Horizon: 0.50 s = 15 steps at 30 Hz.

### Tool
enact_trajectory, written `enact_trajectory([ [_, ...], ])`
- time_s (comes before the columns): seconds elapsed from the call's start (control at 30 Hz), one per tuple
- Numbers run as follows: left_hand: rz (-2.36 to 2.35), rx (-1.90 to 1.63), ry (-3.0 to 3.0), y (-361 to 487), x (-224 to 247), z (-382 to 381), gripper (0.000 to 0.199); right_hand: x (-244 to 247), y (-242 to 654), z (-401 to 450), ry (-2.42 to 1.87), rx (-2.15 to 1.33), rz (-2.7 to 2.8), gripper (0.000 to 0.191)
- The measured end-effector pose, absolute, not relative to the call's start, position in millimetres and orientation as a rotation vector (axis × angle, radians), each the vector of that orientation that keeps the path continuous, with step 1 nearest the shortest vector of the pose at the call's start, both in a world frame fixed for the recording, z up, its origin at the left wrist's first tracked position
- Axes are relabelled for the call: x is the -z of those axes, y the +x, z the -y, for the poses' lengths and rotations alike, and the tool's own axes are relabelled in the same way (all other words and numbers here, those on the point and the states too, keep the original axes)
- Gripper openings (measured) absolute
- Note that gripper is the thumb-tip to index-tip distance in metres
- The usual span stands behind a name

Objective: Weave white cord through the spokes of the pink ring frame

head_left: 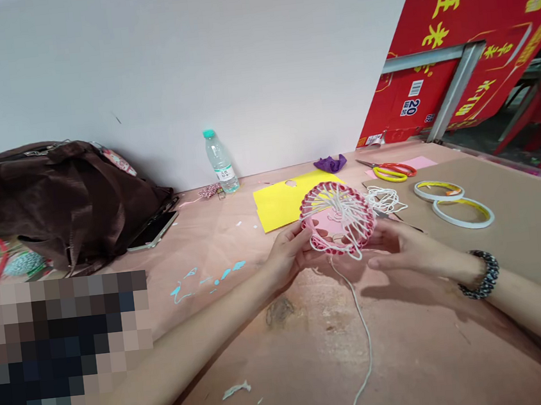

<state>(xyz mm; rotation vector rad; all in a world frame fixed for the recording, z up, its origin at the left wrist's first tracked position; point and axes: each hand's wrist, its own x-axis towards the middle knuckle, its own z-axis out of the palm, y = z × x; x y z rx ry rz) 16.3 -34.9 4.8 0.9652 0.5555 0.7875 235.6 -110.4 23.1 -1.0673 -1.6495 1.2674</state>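
A round pink ring (306, 206) laced with white cord is held up above the table between both hands. My left hand (291, 252) grips its left edge, some fingers showing through the opening. My right hand (404, 249) holds the right edge with its fingers, partly hidden behind the ring, and the thumb points left below. White strands cross from the rim toward the middle. One long white cord (367, 334) hangs from the ring and runs over the table to the bottom of the view. A tangle of white cord (385, 198) shows just right of the ring.
Yellow paper (275, 205) lies behind the ring, near purple paper (330, 164) and scissors (390, 172). Two tape rolls (465, 213) rest on brown cardboard (522, 253) at right. A bottle (221, 162), a phone (154, 232) and a dark bag (67, 198) are at left.
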Motion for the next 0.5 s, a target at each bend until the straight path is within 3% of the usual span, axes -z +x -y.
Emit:
enact_trajectory([
  [0.13, -0.562, -0.832, 0.908, 16, -3, 32, 0.028, -21, 240, 110, -1.165, -1.213, 1.688, 0.025],
  [0.37, -0.474, -0.864, 0.867, 15, 3, 28, 0.03, -22, 255, 101, -1.351, -0.935, 1.681, 0.037],
  [0.5, -0.464, -0.865, 0.846, 13, 6, 25, 0.03, -16, 268, 94, -1.524, -0.674, 1.785, 0.032],
])
